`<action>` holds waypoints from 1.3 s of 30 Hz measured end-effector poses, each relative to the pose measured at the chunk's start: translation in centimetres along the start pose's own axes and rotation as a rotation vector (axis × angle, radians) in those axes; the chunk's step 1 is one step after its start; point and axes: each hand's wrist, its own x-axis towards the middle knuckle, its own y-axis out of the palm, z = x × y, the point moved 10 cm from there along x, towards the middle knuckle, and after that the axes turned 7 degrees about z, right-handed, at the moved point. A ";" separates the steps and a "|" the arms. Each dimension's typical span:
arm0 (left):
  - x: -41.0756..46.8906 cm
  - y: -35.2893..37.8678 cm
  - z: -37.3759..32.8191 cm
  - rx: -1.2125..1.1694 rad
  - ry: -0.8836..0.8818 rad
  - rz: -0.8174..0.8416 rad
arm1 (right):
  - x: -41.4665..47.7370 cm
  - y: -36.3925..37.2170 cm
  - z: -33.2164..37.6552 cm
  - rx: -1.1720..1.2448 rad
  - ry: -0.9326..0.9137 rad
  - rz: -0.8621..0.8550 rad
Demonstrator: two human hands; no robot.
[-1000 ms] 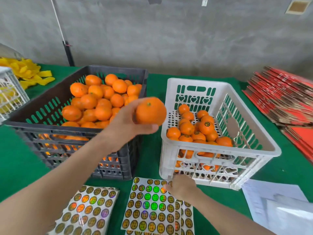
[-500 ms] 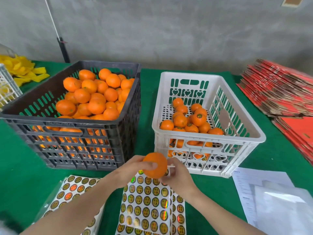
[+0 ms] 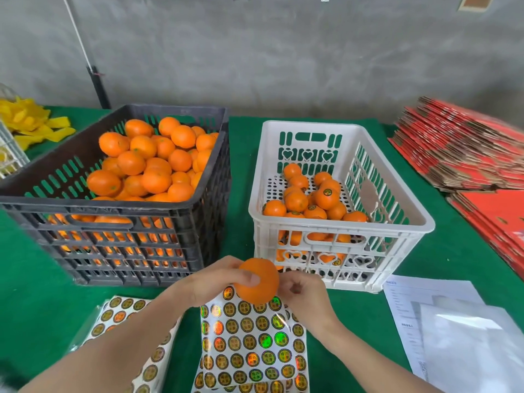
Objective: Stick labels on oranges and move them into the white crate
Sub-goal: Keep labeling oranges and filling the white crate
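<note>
Orange (image 3: 258,280): we see one fruit held in the air just in front of the near wall of the white crate (image 3: 340,226), towards that wall's left end and outside the crate. The left hand (image 3: 209,282) grasps it, thumb across the face turned to us and the other fingers wrapped behind. The right hand (image 3: 304,293) meets the orange's right side with its fingers curled inward; we cannot tell whether they pinch a label.

Inside the white crate we count a low heap of labelled oranges (image 3: 327,195), several showing a round dark sticker. To the crate's left, just beside it, stands a black crate (image 3: 93,205) heaped with oranges (image 3: 147,163) on which we see no stickers.

In front of the white crate, below the held fruit, lies a label sheet (image 3: 249,344) of round holographic stickers. A second sheet (image 3: 124,316) lies further left of it, partly under the left forearm.

To the front right of the white crate we note white papers (image 3: 442,321). To its right, well apart, flat red cartons (image 3: 465,148) are stacked. Far to its left, beyond the black crate, lie yellow strips (image 3: 31,123). All rest on a green cloth (image 3: 425,259).
</note>
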 end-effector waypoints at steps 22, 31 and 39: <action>1.1 -1.2 2.2 -0.613 0.004 -0.063 | -1.0 -0.8 3.0 -0.103 -0.220 -0.258; 1.5 -0.4 1.8 -0.534 -0.010 -0.026 | -0.1 -1.0 3.2 -0.266 -0.164 -0.288; 0.9 -1.4 1.4 -0.395 0.009 -0.013 | 0.7 -2.3 4.6 0.124 -0.026 0.025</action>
